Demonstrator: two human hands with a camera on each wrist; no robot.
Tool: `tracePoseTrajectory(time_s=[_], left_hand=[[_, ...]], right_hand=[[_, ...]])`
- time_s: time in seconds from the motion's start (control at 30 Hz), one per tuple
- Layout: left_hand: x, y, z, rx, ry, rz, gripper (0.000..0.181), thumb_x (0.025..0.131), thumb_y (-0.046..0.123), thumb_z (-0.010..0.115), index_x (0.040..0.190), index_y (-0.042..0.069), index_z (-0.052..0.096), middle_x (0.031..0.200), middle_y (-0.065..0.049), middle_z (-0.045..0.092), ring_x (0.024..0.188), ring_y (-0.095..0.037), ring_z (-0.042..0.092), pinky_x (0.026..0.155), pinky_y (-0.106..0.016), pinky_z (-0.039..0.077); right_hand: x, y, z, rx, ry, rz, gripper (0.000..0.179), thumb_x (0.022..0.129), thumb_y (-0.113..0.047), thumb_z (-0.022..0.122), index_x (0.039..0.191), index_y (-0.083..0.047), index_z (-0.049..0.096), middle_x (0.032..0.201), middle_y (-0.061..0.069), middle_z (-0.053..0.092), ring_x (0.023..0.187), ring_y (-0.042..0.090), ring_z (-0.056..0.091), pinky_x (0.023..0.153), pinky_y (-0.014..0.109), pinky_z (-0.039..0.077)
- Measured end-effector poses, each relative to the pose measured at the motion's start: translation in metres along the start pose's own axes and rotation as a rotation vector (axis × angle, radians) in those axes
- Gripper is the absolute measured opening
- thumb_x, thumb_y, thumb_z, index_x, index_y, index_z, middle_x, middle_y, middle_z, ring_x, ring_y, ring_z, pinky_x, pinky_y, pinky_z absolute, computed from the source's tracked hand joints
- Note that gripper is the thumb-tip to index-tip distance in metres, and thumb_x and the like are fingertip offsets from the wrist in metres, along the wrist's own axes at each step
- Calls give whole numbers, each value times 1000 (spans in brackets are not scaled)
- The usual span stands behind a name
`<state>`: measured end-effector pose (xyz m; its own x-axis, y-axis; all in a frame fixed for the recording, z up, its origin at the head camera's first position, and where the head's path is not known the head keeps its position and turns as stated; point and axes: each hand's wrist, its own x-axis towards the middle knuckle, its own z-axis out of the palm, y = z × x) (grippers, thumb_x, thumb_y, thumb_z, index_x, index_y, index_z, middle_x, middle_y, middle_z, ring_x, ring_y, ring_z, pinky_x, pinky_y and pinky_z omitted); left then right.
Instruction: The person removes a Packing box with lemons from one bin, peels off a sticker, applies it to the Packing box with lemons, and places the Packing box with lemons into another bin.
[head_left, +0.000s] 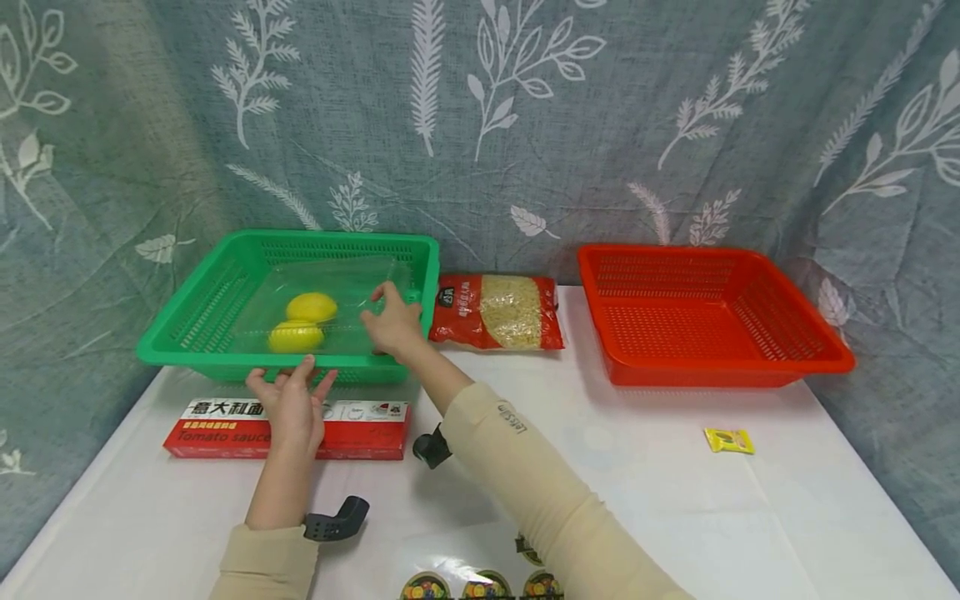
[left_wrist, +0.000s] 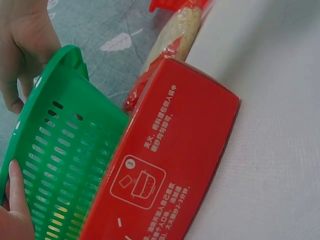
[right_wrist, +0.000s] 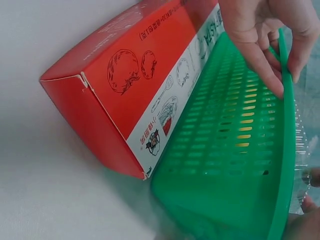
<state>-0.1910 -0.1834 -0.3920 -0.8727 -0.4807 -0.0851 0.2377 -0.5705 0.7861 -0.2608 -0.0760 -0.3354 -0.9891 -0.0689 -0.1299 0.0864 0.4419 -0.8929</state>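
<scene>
Two lemons (head_left: 297, 336) lie in a thin clear plastic package (head_left: 341, 279) inside the green basket (head_left: 180, 329). My left hand (head_left: 288, 400) is at the basket's front rim; in the right wrist view its thumb and fingers straddle that rim (right_wrist: 288, 130). Over the right end of the clear plastic is my right hand (head_left: 393, 325), thumb and forefinger held apart. Below the left hand, a red and white pasta box (head_left: 360, 429) lies along the basket's front, partly covered by the left wrist. The plastic's edge near the right fingertips is hard to make out.
A red bag of pasta (head_left: 495, 312) lies right of the green basket. Farther right stands a red basket (head_left: 720, 371), with a small yellow packet (head_left: 729, 441) in front. A clear sheet with round fruit-printed labels (head_left: 487, 586) shows at the near edge. A patterned curtain (head_left: 480, 167) hangs behind.
</scene>
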Motion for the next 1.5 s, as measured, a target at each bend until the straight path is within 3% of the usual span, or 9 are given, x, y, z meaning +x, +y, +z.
tracePoseTrajectory(time_s=[0.17, 0.33, 0.53, 0.73, 0.97, 1.13, 1.2, 1.3, 1.5], left_hand=[[1, 1, 2, 5, -1, 3, 49, 92, 3, 48, 125, 13, 12, 110, -8, 35, 91, -16, 49, 74, -26, 52], [0, 2, 3, 17, -10, -2, 50, 92, 4, 48, 125, 14, 12, 108, -7, 36, 92, -16, 49, 75, -26, 52], [0, 4, 3, 53, -10, -5, 49, 93, 7, 49, 125, 15, 12, 104, -5, 36, 93, -15, 49, 77, -26, 51], [1, 4, 3, 27, -7, -4, 48, 92, 7, 50, 121, 16, 14, 101, -6, 36, 93, -16, 49, 77, -26, 51], [1, 3, 3, 25, 0, 4, 48, 92, 7, 50, 122, 16, 15, 99, -7, 37, 90, -15, 50, 77, -27, 51], [1, 3, 4, 23, -2, 5, 46, 92, 7, 50, 121, 16, 15, 97, -7, 37, 88, -15, 50, 76, -27, 52], [0, 3, 4, 25, -2, 5, 46, 92, 7, 50, 120, 16, 15, 96, -7, 37, 88, -15, 50, 76, -27, 52], [0, 2, 3, 27, -4, 7, 45, 92, 8, 50, 120, 17, 16, 96, -7, 36, 89, -16, 49, 77, -28, 51], [1, 3, 3, 20, -5, 2, 45, 92, 8, 51, 118, 18, 16, 97, -7, 36, 89, -15, 49, 76, -27, 52]], right_hand=[[-2, -1, -3, -21, 10, -25, 13, 91, -19, 53, 102, -21, 46, 124, 21, 34, 41, 16, 39, 44, 24, 40], [-4, -4, -8, 53, 17, -36, 14, 91, -15, 54, 102, -20, 47, 125, 20, 34, 46, 19, 49, 45, 24, 49], [-8, -10, -20, 152, -24, -63, 16, 91, -11, 52, 105, -16, 47, 130, 20, 29, 70, 24, 52, 49, 30, 53], [-13, -12, -31, 190, -68, -105, 21, 91, -9, 50, 112, -11, 46, 136, 24, 21, 46, 20, 47, 56, 35, 55], [-18, -16, -42, 223, -84, -104, 23, 91, -8, 50, 114, -11, 47, 132, 22, 26, 40, 15, 41, 60, 40, 55], [-22, -18, -52, 214, -100, -113, 26, 91, -8, 50, 117, -11, 47, 121, 19, 40, 40, 16, 43, 63, 41, 54], [-25, -19, -56, 215, -108, -121, 27, 91, -9, 50, 118, -11, 47, 104, 15, 48, 38, 15, 42, 64, 41, 54], [-29, -18, -62, 224, -123, -130, 27, 92, -9, 49, 119, -11, 47, 95, 11, 52, 37, 15, 39, 64, 40, 55], [-34, -17, -74, 252, -157, -141, 28, 92, -8, 47, 119, -12, 46, 59, 2, 35, 36, 12, 31, 65, 42, 54]])
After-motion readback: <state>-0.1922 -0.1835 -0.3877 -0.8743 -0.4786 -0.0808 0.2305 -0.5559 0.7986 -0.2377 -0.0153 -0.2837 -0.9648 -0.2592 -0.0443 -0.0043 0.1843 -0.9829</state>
